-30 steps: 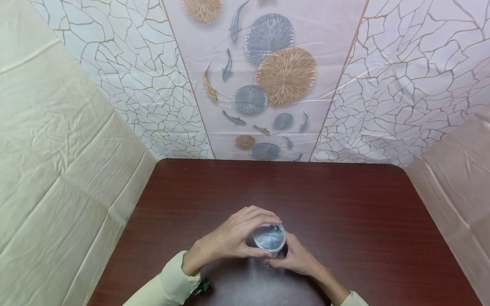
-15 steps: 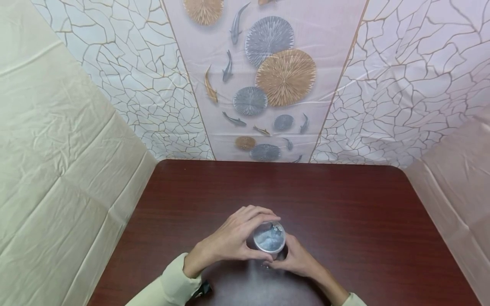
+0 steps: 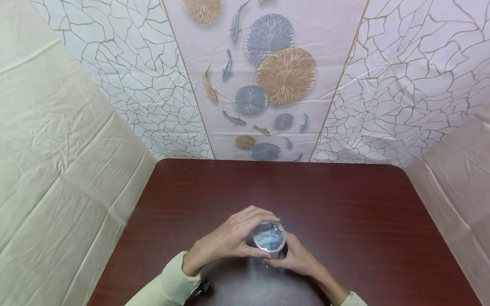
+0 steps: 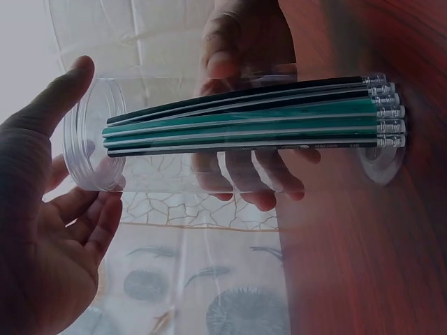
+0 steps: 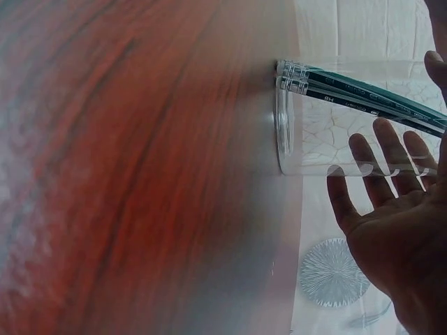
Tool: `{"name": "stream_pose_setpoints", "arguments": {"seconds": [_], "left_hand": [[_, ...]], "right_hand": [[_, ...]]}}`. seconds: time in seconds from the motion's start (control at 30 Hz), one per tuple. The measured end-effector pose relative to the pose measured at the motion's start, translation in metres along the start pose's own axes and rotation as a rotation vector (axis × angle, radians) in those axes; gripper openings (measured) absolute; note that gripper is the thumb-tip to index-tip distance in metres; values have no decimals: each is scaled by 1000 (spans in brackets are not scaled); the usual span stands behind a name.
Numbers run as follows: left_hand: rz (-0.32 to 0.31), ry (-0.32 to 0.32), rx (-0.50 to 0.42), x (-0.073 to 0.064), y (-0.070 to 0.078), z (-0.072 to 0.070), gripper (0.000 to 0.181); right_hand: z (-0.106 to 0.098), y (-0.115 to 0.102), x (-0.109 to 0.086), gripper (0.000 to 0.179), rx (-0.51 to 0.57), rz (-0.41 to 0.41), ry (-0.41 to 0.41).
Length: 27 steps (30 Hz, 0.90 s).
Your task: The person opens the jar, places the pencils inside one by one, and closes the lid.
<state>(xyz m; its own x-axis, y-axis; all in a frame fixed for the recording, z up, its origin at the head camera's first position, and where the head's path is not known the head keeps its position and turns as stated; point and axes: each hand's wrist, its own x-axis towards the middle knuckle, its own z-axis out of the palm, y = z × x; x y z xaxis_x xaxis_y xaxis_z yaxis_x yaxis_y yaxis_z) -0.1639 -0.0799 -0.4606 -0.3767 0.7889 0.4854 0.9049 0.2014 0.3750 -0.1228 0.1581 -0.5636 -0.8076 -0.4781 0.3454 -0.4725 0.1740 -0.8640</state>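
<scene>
A clear plastic jar point(image 4: 157, 171) stands upright on the brown table point(image 3: 344, 204), with several dark and green pencils point(image 4: 244, 124) inside. Their silvery ferrule ends rest at the jar's bottom, as the right wrist view also shows with the pencils point(image 5: 363, 98). My left hand point(image 3: 238, 234) grips the jar's clear round lid point(image 3: 269, 239) from the left, thumb on the near side and fingers over the far side. Lower down, my right hand point(image 3: 299, 256) holds the jar's body from the right, its fingers point(image 4: 241, 171) showing through the clear wall.
A small dark object point(image 3: 203, 287) lies beside the left sleeve point(image 3: 174, 276), partly hidden by it. Patterned white cloth point(image 3: 402, 85) hangs behind the table's far edge, and plain beige cloth point(image 3: 69, 178) closes off the left side.
</scene>
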Motion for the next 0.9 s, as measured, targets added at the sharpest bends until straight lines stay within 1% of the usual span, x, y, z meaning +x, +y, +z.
{"name": "stream_pose_setpoints", "arguments": {"seconds": [0.1, 0.2, 0.37, 0.47, 0.6, 0.67, 0.77, 0.83, 0.9], "left_hand": [[11, 0, -29, 0, -1, 1, 81], [14, 6, -36, 0, -1, 2, 81], [10, 20, -19, 0, -1, 2, 82], [12, 17, -1, 0, -2, 3, 83], [5, -3, 16, 0, -2, 4, 87], [-8, -15, 21, -1, -2, 2, 89], [-44, -38, 32, -1, -4, -3, 89], [-72, -51, 38, -2, -6, -9, 86], [-100, -56, 50, -3, -9, -15, 83]], "right_hand": [[0, 1, 0, 62, 0, -1, -5], [-1, 2, 0, 63, -8, -8, -9], [-1, 3, 0, 67, -6, 1, -14], [-1, 4, -1, 69, -2, 1, -14], [0, 4, -2, 82, -5, 6, -2], [1, 4, -3, 93, -11, 7, 7], [1, 5, -4, 108, -17, -12, 18], [-2, 5, -2, 113, -11, -52, 21], [-6, 5, 1, 112, 12, -92, 22]]}}
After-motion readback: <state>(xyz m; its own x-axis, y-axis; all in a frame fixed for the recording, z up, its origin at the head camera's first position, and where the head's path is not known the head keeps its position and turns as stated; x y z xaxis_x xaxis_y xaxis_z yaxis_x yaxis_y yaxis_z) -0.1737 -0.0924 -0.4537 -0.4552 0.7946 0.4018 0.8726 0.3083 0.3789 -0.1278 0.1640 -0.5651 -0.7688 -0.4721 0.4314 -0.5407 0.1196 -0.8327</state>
